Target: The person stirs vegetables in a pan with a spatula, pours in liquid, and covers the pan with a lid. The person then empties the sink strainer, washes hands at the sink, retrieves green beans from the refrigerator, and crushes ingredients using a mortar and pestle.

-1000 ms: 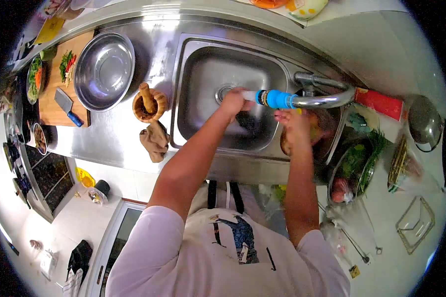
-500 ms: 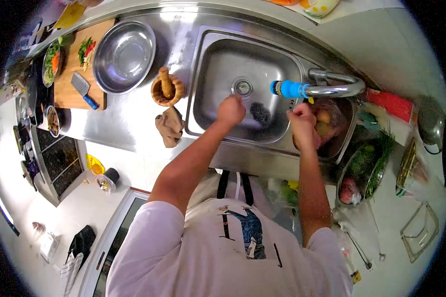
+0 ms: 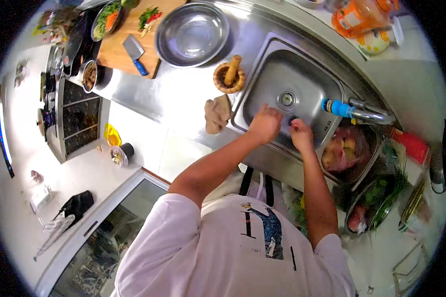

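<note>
My left hand (image 3: 266, 124) hangs over the near side of the steel sink (image 3: 252, 96), its fingers curled closed. Close to its right, my right hand (image 3: 301, 134) is also closed, knuckles bent and fingertips toward the left hand. A dark scouring pad (image 3: 292, 119) shows only as a small patch by the right fingertips; whether it is held or lies in the basin I cannot tell. Beyond both hands is the round drain (image 3: 287, 99). A tap with a blue nozzle (image 3: 338, 107) reaches in from the right.
Left of the sink are a brown cloth (image 3: 218, 115), a wooden mortar with pestle (image 3: 229, 79) and a large steel bowl (image 3: 192, 34). A cleaver (image 3: 134, 51) lies on the cutting board (image 3: 115, 53). Right of the sink, a bag of produce (image 3: 343, 151) fills a smaller basin.
My right hand has moved left from beside the bagged produce to over the sink, close to my left hand. The dark pad, earlier in plain sight, is mostly covered. The view has swung left.
</note>
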Available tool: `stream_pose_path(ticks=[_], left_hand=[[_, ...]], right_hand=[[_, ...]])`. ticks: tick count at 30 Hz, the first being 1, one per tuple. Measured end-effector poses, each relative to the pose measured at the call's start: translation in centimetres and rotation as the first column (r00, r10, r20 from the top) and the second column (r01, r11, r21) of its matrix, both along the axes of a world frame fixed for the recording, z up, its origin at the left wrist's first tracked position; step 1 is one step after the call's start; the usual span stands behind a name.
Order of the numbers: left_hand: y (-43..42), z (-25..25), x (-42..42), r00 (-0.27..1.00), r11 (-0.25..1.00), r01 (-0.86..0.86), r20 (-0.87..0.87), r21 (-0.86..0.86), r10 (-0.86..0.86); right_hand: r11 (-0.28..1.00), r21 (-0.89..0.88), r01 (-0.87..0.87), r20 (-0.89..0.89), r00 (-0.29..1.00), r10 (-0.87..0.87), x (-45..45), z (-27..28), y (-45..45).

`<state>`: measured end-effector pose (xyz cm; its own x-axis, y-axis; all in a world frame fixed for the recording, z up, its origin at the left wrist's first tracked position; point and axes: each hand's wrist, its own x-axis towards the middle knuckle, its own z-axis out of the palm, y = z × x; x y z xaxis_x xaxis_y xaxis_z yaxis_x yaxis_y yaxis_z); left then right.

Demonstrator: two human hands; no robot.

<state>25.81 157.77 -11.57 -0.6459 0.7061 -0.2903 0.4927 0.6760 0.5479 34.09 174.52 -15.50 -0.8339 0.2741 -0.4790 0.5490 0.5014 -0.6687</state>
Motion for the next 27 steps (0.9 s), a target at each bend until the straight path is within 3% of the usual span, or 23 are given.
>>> stream_pose_path(ticks=[1, 3, 4, 5, 7, 9, 11, 13, 15, 18, 21, 23, 25, 27], left_hand=[[-1.2, -0.3, 0.8, 0.98, 0.985, -0.018, -0.194, 0.173, 0.052], [-4.8, 1.9, 1.1, 0.971, 0.98, 0.024, -0.237, 0.196, 0.023], [-6.6, 2.4, 1.6, 0.963, 0.976, -0.076, -0.24, 0.205, 0.125], [-8.2, 3.1, 1.7, 0.944, 0.961, -0.17, -0.244, 0.218, 0.223], [-10.8, 4.5, 1.5, 0.885, 0.938, -0.325, -0.313, 0.119, 0.346], [-13.5, 2.3, 0.9, 0.866, 0.927, -0.361, -0.332, 0.101, 0.374], [-15.4, 1.2, -0.1, 0.9, 0.959, -0.266, -0.331, 0.102, 0.285], [-17.6, -0.1, -2.2, 0.91, 0.963, -0.255, -0.313, 0.09, 0.27], [-20.3, 0.9, -4.6, 0.833, 0.904, -0.402, -0.352, 0.147, 0.428], [-25.5, 0.8, -5.1, 0.741, 0.848, -0.508, -0.425, 0.15, 0.519], [-28.4, 0.0, -2.5, 0.65, 0.75, -0.629, -0.392, 0.205, 0.651], [-27.2, -0.4, -0.4, 0.666, 0.745, -0.649, -0.357, 0.156, 0.655], [-24.7, 0.5, 0.7, 0.739, 0.766, -0.619, -0.204, 0.173, 0.643], [-22.6, 0.2, 1.4, 0.835, 0.84, -0.479, -0.161, 0.256, 0.526]], right_hand=[[1.0, -0.003, -0.018, -0.008, 1.0, 0.018, 0.5, -0.4, -0.2], [0.998, 0.069, -0.004, -0.285, 0.958, 0.024, 1.4, -2.5, -0.4], [0.994, 0.098, -0.05, -0.159, 0.985, 0.065, 0.9, -0.9, -0.6], [0.993, 0.097, -0.061, -0.169, 0.983, 0.077, 0.7, -0.2, -0.8], [0.986, 0.14, -0.091, -0.022, 0.995, 0.095, 0.3, 0.9, -1.6], [0.975, 0.167, -0.147, -0.037, 0.987, 0.155, 0.1, 0.4, -1.9], [0.968, 0.178, -0.177, 0.036, 0.984, 0.173, -0.2, 0.4, -2.4], [0.969, 0.182, -0.169, 0.002, 0.985, 0.171, -0.3, 0.2, -3.1], [0.976, 0.134, -0.174, 0.023, 0.985, 0.173, -0.6, -0.1, -3.5], [0.972, 0.147, -0.185, -0.013, 0.982, 0.189, -1.2, -0.3, -3.6], [0.98, 0.141, -0.143, 0.047, 0.989, 0.137, -1.9, -0.3, -4.6], [0.982, 0.133, -0.133, 0.047, 0.991, 0.127, -2.4, -0.2, -5.6], [0.985, 0.123, -0.124, 0.052, 0.992, 0.119, -2.7, -0.3, -6.5], [0.977, 0.151, -0.151, 0.0, 0.988, 0.152, -3.1, -0.5, -7.4]])
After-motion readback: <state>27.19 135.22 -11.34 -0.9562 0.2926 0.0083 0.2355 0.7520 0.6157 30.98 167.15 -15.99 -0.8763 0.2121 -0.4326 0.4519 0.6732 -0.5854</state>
